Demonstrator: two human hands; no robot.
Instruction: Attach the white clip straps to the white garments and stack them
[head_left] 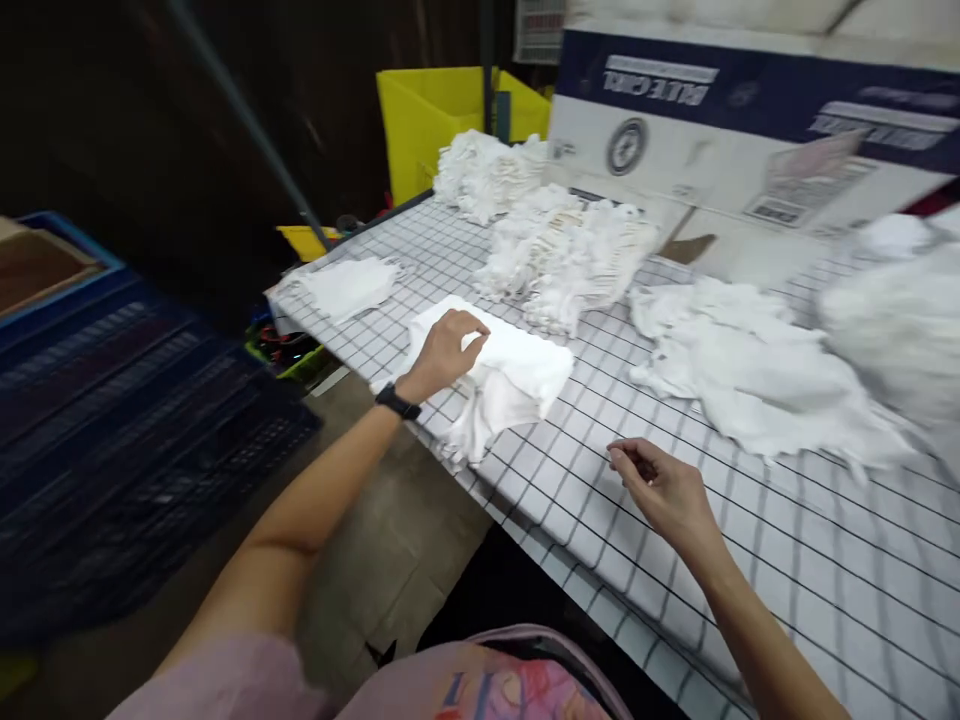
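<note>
My left hand (448, 352), with a dark band on the wrist, rests on a small stack of white cloth pieces (525, 362) that look like gloves. Its thumb and forefinger are a little apart, and the other fingers are partly hidden. A loose white piece (501, 405) hangs out from under the stack toward the table's front edge. To the right, my right hand (664, 490) hovers over the checked tabletop (570, 480), thumb and fingertips pressed together. Whether anything small is pinched there cannot be made out.
Ruffled white bundles (574, 250) lie behind the stack. A flat white pile (757, 360) spreads at right, another (349, 288) at left. A printed carton (660, 110) and a yellow bin (420, 120) stand at the back. Blue crates (112, 400) are left of the table.
</note>
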